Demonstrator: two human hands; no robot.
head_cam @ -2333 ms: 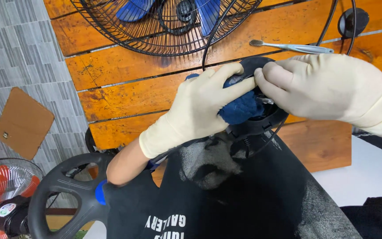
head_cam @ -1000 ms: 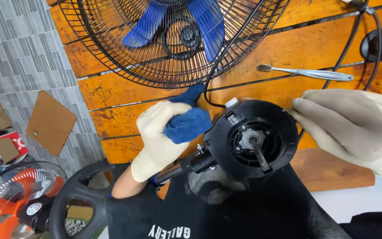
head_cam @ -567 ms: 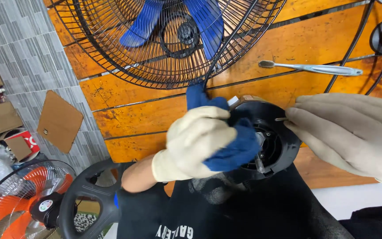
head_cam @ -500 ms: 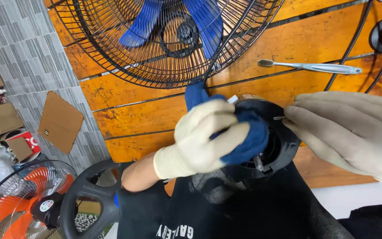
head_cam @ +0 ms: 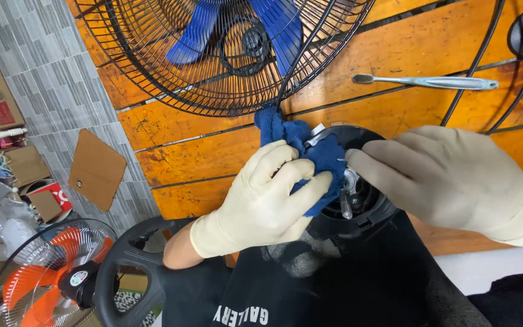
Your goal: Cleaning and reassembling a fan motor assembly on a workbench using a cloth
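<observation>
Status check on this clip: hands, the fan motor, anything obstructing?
Left hand presses blue cloth onto black fan motor housing. Right hand steadies housing rim. Motor shaft exposed; nothing obstructing.

left hand [head_cam: 261,203] slid back, blue cloth [head_cam: 310,154] bunched

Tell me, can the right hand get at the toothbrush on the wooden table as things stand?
Probably yes: the toothbrush lies in the open on the planks just beyond the right hand, nothing over it. That hand would first have to let go of the black motor housing.
</observation>
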